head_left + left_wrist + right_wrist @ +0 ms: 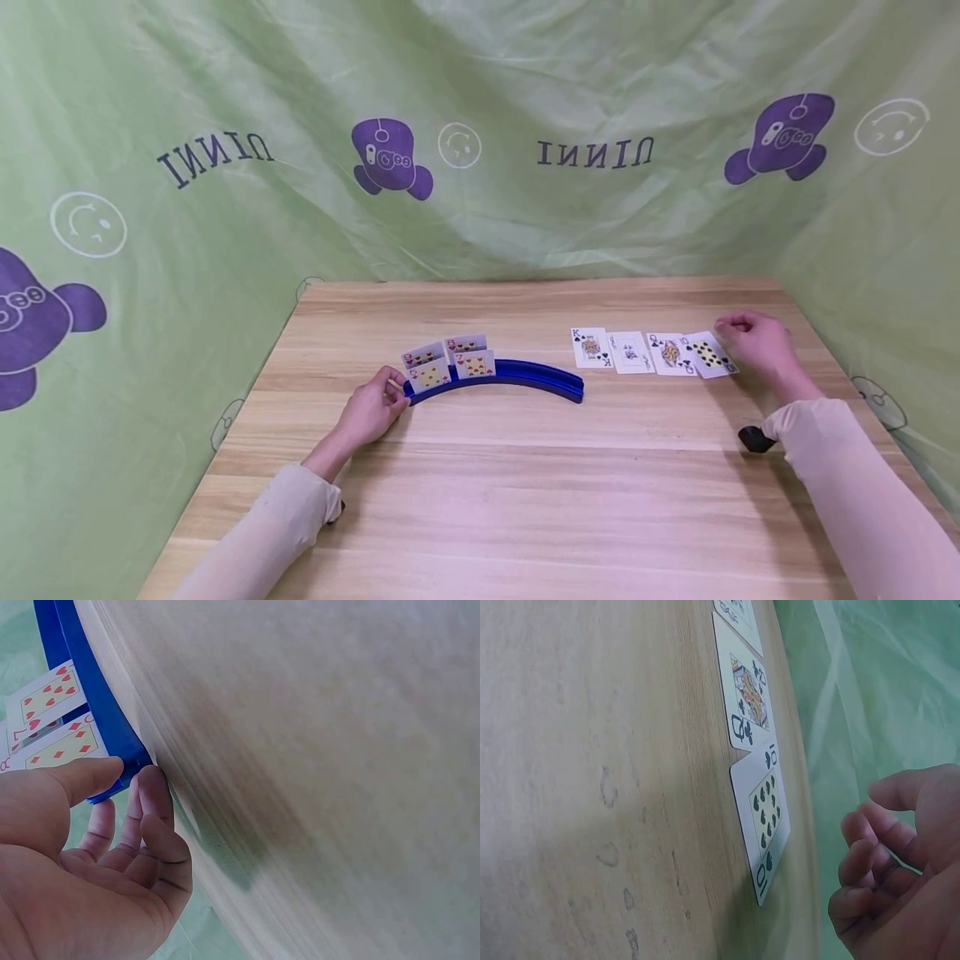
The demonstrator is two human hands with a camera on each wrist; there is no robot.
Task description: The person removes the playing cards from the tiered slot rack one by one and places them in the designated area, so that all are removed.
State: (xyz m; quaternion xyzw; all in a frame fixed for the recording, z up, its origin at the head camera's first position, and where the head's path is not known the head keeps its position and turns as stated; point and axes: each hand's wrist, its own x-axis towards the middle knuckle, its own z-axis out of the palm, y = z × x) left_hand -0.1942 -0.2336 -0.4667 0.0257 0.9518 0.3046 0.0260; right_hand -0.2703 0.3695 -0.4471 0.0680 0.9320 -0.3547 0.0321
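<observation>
My left hand pinches the left end of a curved blue card holder, thumb on top, as the left wrist view shows. In its slots two cards stand in front, a five of diamonds and a seven of hearts, with two red cards partly hidden behind them. At the right a row of face-up cards lies on the table: a king of spades, a joker, a queen of clubs and a tilted ten of spades. Beside the ten, my right hand hovers with loosely bent fingers, holding nothing.
The wooden table reaches back to a green curtain with purple figures, which also hangs along both sides. A black object sits at the right wrist by the sleeve cuff. The ten's edge overlaps or touches the queen.
</observation>
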